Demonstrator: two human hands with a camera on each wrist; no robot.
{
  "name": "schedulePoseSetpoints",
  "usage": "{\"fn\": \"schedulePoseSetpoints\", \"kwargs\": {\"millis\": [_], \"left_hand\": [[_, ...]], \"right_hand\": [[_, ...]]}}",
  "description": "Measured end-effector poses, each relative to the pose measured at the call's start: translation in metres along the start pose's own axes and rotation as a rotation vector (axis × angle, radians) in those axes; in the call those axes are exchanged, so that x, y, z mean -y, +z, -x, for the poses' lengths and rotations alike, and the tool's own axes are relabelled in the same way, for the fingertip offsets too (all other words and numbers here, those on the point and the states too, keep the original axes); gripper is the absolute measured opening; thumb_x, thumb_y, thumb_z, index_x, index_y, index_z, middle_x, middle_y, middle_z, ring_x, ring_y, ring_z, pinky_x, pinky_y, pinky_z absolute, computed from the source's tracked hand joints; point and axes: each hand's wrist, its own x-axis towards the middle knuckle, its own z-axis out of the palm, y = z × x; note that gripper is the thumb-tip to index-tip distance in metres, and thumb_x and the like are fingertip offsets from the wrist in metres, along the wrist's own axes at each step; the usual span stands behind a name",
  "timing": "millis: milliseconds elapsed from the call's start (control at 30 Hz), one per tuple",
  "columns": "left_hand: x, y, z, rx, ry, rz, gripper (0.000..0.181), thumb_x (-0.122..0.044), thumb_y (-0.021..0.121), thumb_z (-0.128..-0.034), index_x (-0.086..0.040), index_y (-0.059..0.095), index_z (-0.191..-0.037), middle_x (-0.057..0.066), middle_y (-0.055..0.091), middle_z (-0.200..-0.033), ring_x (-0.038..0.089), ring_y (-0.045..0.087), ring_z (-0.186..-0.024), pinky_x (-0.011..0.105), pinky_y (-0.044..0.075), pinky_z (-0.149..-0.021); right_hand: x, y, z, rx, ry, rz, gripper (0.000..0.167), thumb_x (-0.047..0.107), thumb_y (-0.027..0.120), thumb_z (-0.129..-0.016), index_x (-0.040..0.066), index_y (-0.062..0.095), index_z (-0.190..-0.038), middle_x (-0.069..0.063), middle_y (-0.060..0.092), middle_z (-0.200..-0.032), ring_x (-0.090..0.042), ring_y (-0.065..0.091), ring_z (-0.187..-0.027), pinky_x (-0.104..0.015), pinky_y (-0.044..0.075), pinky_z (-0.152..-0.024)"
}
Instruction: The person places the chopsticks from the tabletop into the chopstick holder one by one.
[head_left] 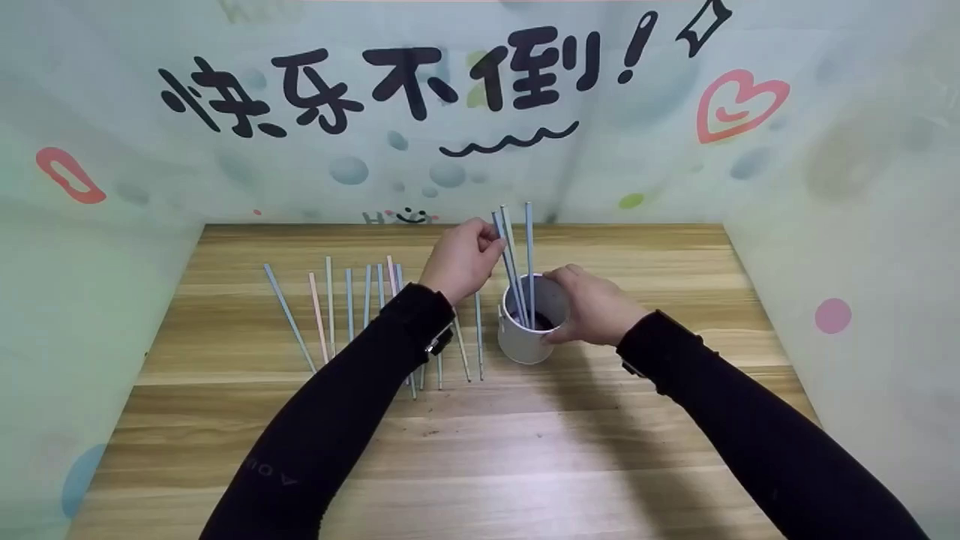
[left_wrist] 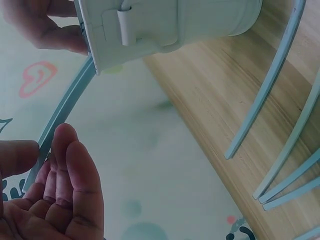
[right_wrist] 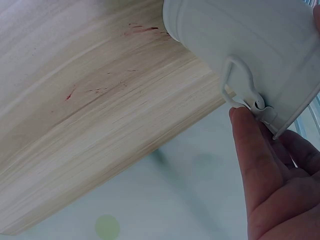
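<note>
A white metal pail (head_left: 523, 346) stands on the wooden table with several chopsticks in it, blue (head_left: 529, 244) and pale green among them. My left hand (head_left: 461, 262) pinches a blue chopstick (left_wrist: 64, 105) near its upper end, between thumb and fingers. That chopstick's lower part is inside the pail. My right hand (head_left: 596, 306) grips the pail at its rim from the right; in the right wrist view its fingers (right_wrist: 250, 150) lie by the wire handle (right_wrist: 225, 82). More chopsticks, blue, pink (head_left: 316, 307) and pale green (head_left: 329, 300), lie left of the pail, partly hidden by my left arm.
The wooden table (head_left: 525, 480) ends at a patterned cloth backdrop (head_left: 645, 180) behind, with more cloth on both sides. A loose blue chopstick (head_left: 480, 337) lies close to the pail's left side.
</note>
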Motion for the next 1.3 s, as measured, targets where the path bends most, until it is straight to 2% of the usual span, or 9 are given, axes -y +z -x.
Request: {"fn": "schedulePoseSetpoints", "kwargs": {"millis": [167, 300, 467, 700, 833, 967, 1100, 1300], "left_hand": [[0.008, -0.004, 0.002, 0.009, -0.016, 0.021, 0.027, -0.026, 0.059, -0.1152, -0.004, 0.070, -0.128, 0.009, 0.074, -0.107, 0.021, 0.070, -0.086, 0.038, 0.056, -0.089], [0.024, -0.016, 0.004, -0.006, -0.065, 0.042, 0.026, -0.024, 0.059, -0.1147, -0.004, 0.069, -0.128, 0.008, 0.072, -0.107, 0.020, 0.069, -0.086, 0.037, 0.058, -0.083], [0.054, -0.039, 0.007, -0.052, -0.139, 0.036, 0.028, -0.022, 0.059, -0.1143, -0.002, 0.067, -0.133, 0.011, 0.072, -0.111, 0.023, 0.069, -0.090, 0.037, 0.059, -0.082], [0.099, -0.078, 0.018, -0.118, -0.236, -0.019, 0.036, -0.020, 0.055, -0.1144, 0.003, 0.062, -0.141, 0.019, 0.071, -0.123, 0.029, 0.069, -0.101, 0.042, 0.059, -0.091], [0.123, -0.097, 0.024, -0.135, -0.286, -0.060, 0.039, -0.022, 0.054, -0.1141, 0.005, 0.060, -0.143, 0.023, 0.069, -0.129, 0.034, 0.069, -0.109, 0.047, 0.058, -0.098], [0.146, -0.111, 0.029, -0.136, -0.336, -0.108, 0.042, -0.023, 0.052, -0.1132, 0.006, 0.059, -0.143, 0.026, 0.067, -0.133, 0.037, 0.067, -0.112, 0.050, 0.056, -0.101], [0.168, -0.122, 0.035, -0.141, -0.363, -0.152, 0.042, -0.022, 0.050, -0.1123, 0.009, 0.062, -0.138, 0.028, 0.068, -0.129, 0.040, 0.067, -0.111, 0.054, 0.055, -0.100], [0.195, -0.130, 0.040, -0.163, -0.393, -0.211, 0.038, -0.020, 0.052, -0.1103, 0.012, 0.065, -0.127, 0.031, 0.069, -0.122, 0.044, 0.066, -0.108, 0.057, 0.054, -0.098]], "right_hand": [[-0.001, 0.000, 0.001, 0.001, 0.007, 0.011, 0.090, 0.023, 0.101, -0.076, -0.008, 0.055, -0.147, -0.025, 0.064, -0.137, -0.044, 0.067, -0.122, -0.057, 0.056, -0.107], [0.001, -0.001, 0.001, 0.008, 0.014, 0.020, 0.092, 0.024, 0.100, -0.076, -0.007, 0.054, -0.149, -0.024, 0.063, -0.136, -0.044, 0.067, -0.121, -0.057, 0.057, -0.105], [0.002, -0.002, 0.000, 0.019, 0.030, 0.002, 0.091, 0.023, 0.100, -0.076, -0.007, 0.054, -0.149, -0.023, 0.063, -0.138, -0.044, 0.066, -0.123, -0.057, 0.056, -0.107], [0.003, -0.003, 0.000, 0.017, 0.007, 0.000, 0.091, 0.022, 0.100, -0.076, -0.008, 0.054, -0.149, -0.026, 0.062, -0.138, -0.045, 0.066, -0.123, -0.057, 0.056, -0.107], [0.003, -0.003, 0.000, 0.010, -0.003, -0.002, 0.091, 0.021, 0.100, -0.076, -0.008, 0.054, -0.148, -0.026, 0.062, -0.138, -0.045, 0.066, -0.123, -0.057, 0.055, -0.107], [0.002, -0.002, 0.000, 0.006, -0.004, -0.006, 0.090, 0.021, 0.100, -0.076, -0.009, 0.054, -0.148, -0.026, 0.062, -0.139, -0.045, 0.065, -0.125, -0.058, 0.054, -0.108], [0.002, -0.002, 0.000, 0.005, -0.009, -0.003, 0.090, 0.021, 0.100, -0.076, -0.009, 0.054, -0.147, -0.026, 0.062, -0.139, -0.045, 0.066, -0.124, -0.058, 0.054, -0.109], [0.001, -0.002, 0.001, 0.002, -0.007, -0.008, 0.090, 0.021, 0.100, -0.076, -0.009, 0.055, -0.147, -0.025, 0.063, -0.136, -0.045, 0.066, -0.122, -0.058, 0.055, -0.107]]}}
